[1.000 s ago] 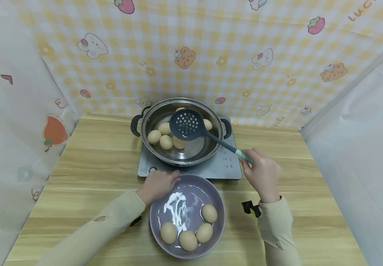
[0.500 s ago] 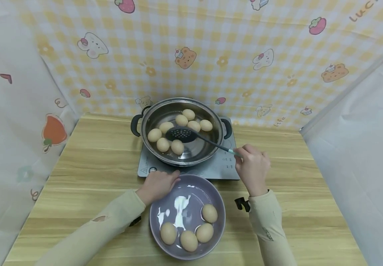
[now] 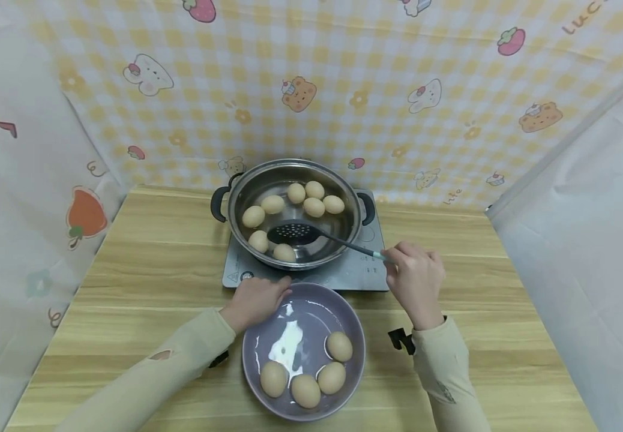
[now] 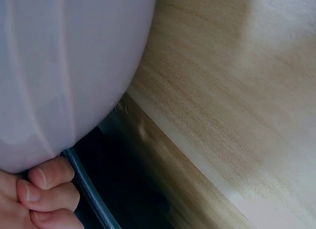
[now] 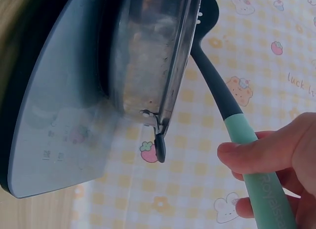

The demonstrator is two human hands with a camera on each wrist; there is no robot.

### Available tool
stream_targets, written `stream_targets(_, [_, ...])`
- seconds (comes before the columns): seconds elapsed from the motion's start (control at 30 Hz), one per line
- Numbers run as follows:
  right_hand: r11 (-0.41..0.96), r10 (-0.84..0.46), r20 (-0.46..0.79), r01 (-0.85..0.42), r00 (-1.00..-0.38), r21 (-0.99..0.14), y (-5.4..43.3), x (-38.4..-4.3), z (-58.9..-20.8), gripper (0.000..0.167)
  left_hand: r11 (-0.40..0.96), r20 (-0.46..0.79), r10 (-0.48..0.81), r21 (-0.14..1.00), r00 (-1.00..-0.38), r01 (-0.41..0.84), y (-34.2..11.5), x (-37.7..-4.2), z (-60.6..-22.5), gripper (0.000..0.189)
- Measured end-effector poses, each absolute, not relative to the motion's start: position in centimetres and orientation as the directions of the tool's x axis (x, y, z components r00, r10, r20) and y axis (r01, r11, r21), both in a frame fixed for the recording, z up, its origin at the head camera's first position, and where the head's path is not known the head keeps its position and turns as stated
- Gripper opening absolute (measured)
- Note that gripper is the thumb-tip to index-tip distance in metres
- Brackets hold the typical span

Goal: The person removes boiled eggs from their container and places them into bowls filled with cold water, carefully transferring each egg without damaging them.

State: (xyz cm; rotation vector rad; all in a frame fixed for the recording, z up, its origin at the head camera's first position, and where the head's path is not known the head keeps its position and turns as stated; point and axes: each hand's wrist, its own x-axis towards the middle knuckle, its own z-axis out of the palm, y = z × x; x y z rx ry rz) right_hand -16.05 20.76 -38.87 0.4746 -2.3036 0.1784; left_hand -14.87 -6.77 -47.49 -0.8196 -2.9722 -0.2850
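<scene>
My right hand (image 3: 415, 281) grips the mint-green handle of a dark perforated skimmer (image 3: 295, 233). Thumb and fingers wrap round that handle (image 5: 266, 194) in the right wrist view. The skimmer's head is inside a steel pot (image 3: 290, 264), near its front left, close to two eggs (image 3: 258, 241). Several more eggs (image 3: 314, 207) lie farther back in the pot. My left hand (image 3: 254, 303) holds the rim of a shallow purple dish (image 3: 358, 366). Curled fingers (image 4: 54, 189) press against the dish's outer side in the left wrist view. Several eggs (image 3: 305, 391) rest in the dish's front part.
The pot has black side handles (image 3: 219, 204) and stands on a flat grey induction cooker (image 3: 338, 279). Beneath everything is a wood-grain table (image 3: 149, 288). A yellow checked cloth (image 3: 376, 120) hangs behind, with white sheets (image 3: 587, 228) at both sides.
The skimmer's head has been lowered into the pot and shifted toward the front. Eggs around it have moved, two of them toward the front wall. My left hand stays at the dish.
</scene>
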Motion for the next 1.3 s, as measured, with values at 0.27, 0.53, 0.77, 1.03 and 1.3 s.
stream_targets(0.27, [0.901,-0.348,0.676,-0.432,-0.649,0.049,20.9,-15.6,-38.9,0.017,0.848,0.085,0.5,0.151,-0.862,0.508,-6.8,-14.9,-47.6,0.02])
stream_targets(0.53, [0.877,-0.397,0.654,-0.476,-0.644,0.064,21.5,-15.0,-38.2,0.022,0.842,0.103,0.506,0.153,-0.856,0.517,-6.8,-14.8,-47.8,0.019])
stream_targets(0.77, [0.861,-0.422,0.599,-0.507,-0.68,0.03,21.1,-15.0,-38.1,0.022,0.841,0.117,0.508,0.146,-0.853,0.521,-6.8,-14.8,-47.8,0.019])
stream_targets(1.03, [0.877,-0.417,0.514,-0.48,-0.75,0.01,20.6,-14.8,-37.8,0.019,0.843,0.104,0.504,0.154,-0.857,0.515,-6.8,-14.9,-48.0,0.019])
stream_targets(1.3, [0.879,-0.414,0.415,-0.474,-0.81,-0.049,20.2,-14.7,-37.5,0.018,0.842,0.119,0.505,0.148,-0.855,0.518,-6.8,-14.9,-48.0,0.019])
